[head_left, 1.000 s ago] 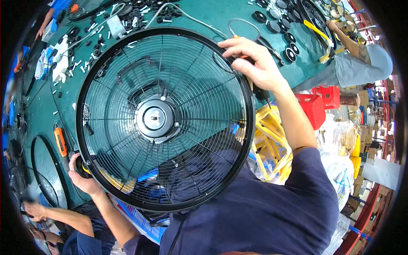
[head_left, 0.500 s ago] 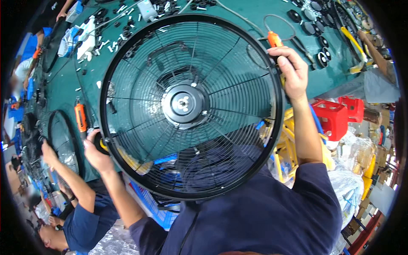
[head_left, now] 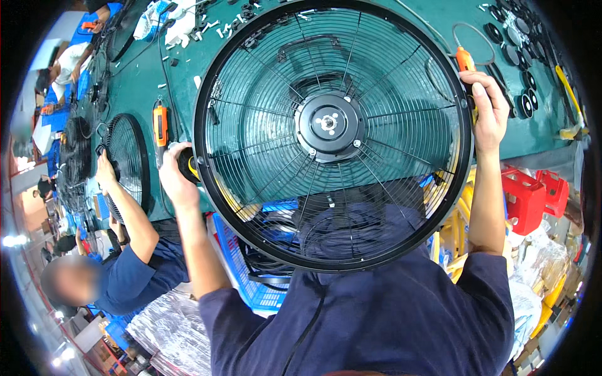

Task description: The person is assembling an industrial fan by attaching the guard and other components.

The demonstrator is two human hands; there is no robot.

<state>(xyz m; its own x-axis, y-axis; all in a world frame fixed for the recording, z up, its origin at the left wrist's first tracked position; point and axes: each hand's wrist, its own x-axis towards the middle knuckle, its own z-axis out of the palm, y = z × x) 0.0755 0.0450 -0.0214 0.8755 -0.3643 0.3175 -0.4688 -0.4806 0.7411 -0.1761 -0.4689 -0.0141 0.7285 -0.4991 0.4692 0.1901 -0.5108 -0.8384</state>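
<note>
Between my two hands is a large round fan point(head_left: 329, 123), a black drum ring with a wire guard and a motor at its centre showing a short shaft. The ring faces up toward me. My left hand point(head_left: 177, 178) grips its left side, closed beside a round black-and-yellow part point(head_left: 188, 165). On the opposite side my right hand point(head_left: 489, 113) holds the rim, thumb and fingers closed around the edge. Just above that hand is an orange-handled tool point(head_left: 464, 59) with a grey cord. Left of the fan lies an orange-and-black power screwdriver point(head_left: 161, 125) on the green table point(head_left: 182, 81).
White screws and black parts lie along the far table edge, near a white bottle point(head_left: 182, 28). Round black parts point(head_left: 525, 105) and a yellow-handled hammer point(head_left: 569, 100) are at right. Red stools point(head_left: 525, 199) and a blue crate point(head_left: 266, 294) stand nearby. A co-worker point(head_left: 128, 276) holds a fan guard point(head_left: 130, 163).
My view has shifted, so the fan, both hands and the table items sit farther right in the picture. My hold on the fan is the same. The co-worker's head now shows more fully.
</note>
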